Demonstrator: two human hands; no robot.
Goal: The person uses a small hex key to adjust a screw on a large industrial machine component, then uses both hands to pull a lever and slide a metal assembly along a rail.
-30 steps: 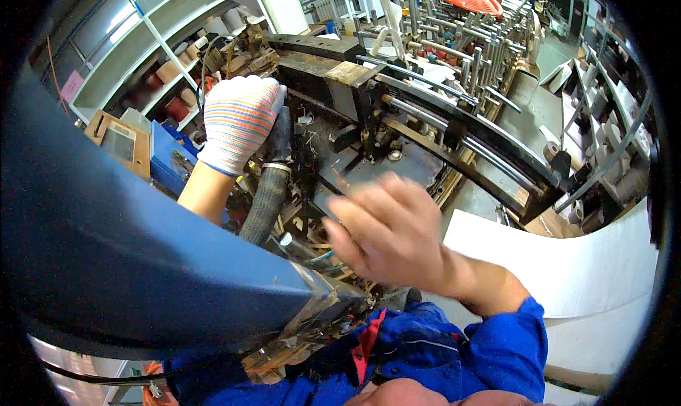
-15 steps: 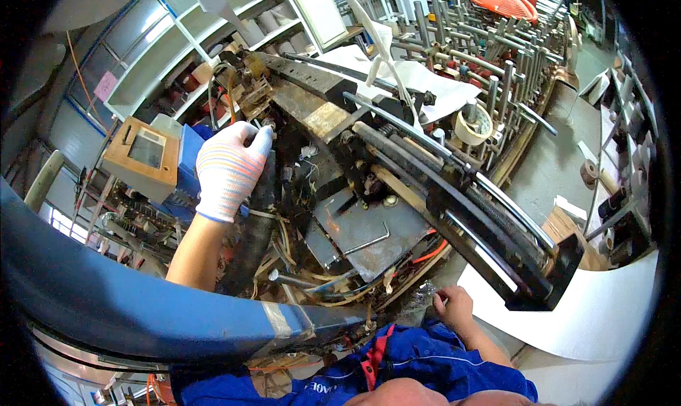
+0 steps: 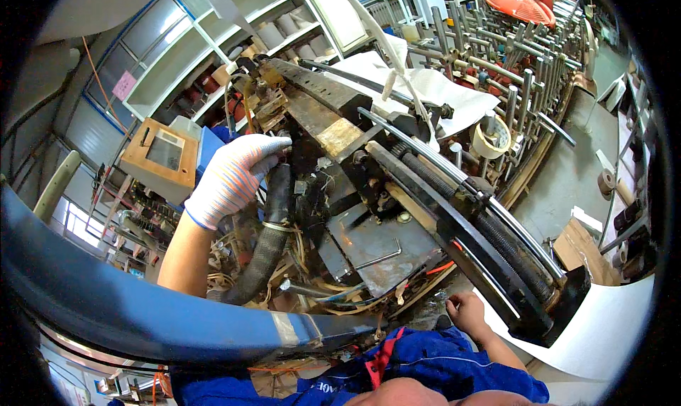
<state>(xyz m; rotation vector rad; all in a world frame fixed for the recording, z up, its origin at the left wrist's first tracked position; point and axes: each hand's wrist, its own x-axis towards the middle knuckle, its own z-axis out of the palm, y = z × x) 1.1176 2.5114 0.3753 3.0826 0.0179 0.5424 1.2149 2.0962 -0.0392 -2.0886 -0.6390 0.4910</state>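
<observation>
"Black hose [image 3: 280, 193] in the middle of that machine: is the left grip [image 3: 228, 179] on it?"

"Hard to say. It's gloved in striped knit, fingers partly curled, beside the hose's upper end. I can't tell whether it holds anything."

"And the right grip [image 3: 467, 312]?"

"Bare, loosely curled, low by the blue jacket [image 3: 433, 367]. Whether something's inside, I can't tell either."

"Where does the hose run?"

"Down from beside the glove, a pale band [image 3: 277, 227] around it, then bending left toward the blue beam [image 3: 177, 317]."

"Further out?"

"Right of the hose, a grey metal plate [image 3: 389, 278] with an L-shaped hex key [image 3: 379, 259] lying on it. Left of the glove, a wood-framed control box [image 3: 159, 158]. Far side, a tape roll [image 3: 493, 148] near upright metal rods [image 3: 528, 94]."
</observation>
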